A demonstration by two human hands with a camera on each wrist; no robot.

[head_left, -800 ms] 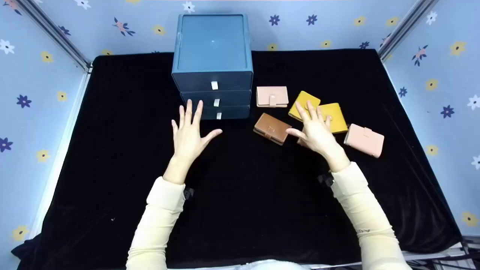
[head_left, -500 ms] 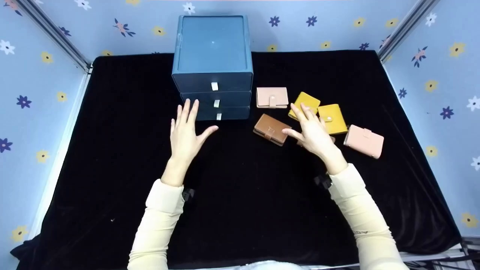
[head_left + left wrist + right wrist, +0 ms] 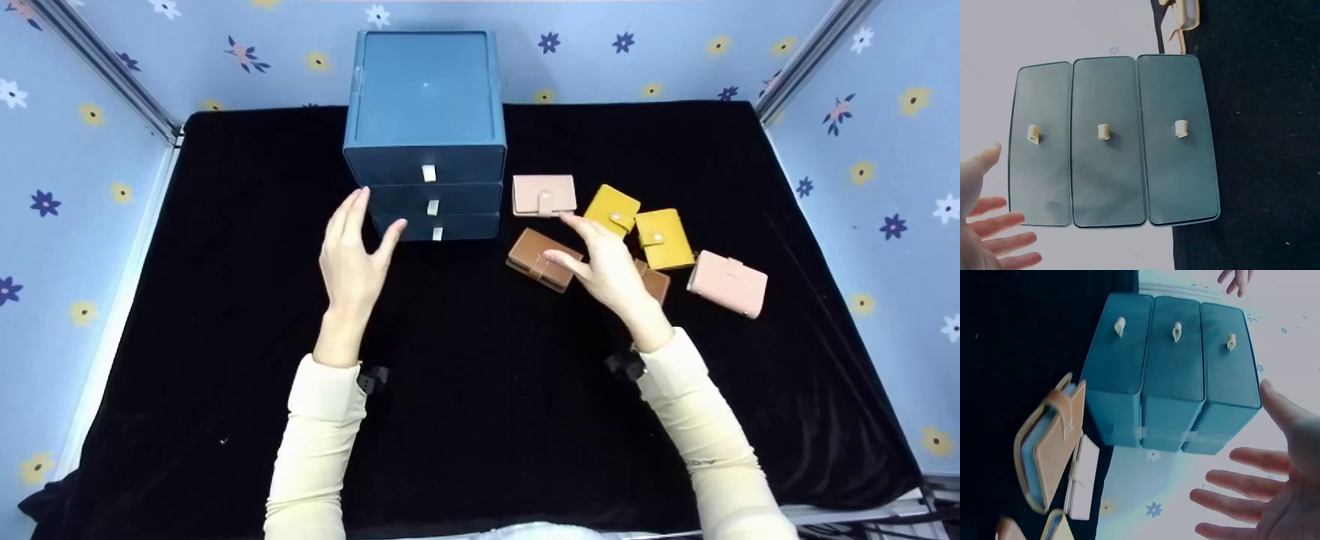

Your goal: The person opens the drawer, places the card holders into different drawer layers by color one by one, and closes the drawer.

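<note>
My left hand (image 3: 349, 262) hovers at the front left corner of a blue three-drawer cabinet (image 3: 425, 90), fingers extended and thumb apart, holding nothing. All three drawers are closed, and each has a small white pull tab (image 3: 1104, 131). My right hand (image 3: 611, 270), also holding nothing with fingers extended, is over the small wallets at the cabinet's right. Its thumb overlaps a brown wallet (image 3: 529, 251), and it partly covers a second brown wallet (image 3: 655, 283). Close to its fingertips are a pale pink wallet (image 3: 540, 189) and a yellow wallet (image 3: 611, 204).
Another yellow wallet (image 3: 666, 236) and a pink wallet (image 3: 729, 283) lie farther right. Black cloth (image 3: 480, 420) covers the table. Floral-patterned panels (image 3: 585, 52) stand behind and at both sides.
Both hands have drifted left, and their fingers have drawn closer together. The right hand has come off the yellow wallets, baring more of them and of the second brown wallet.
</note>
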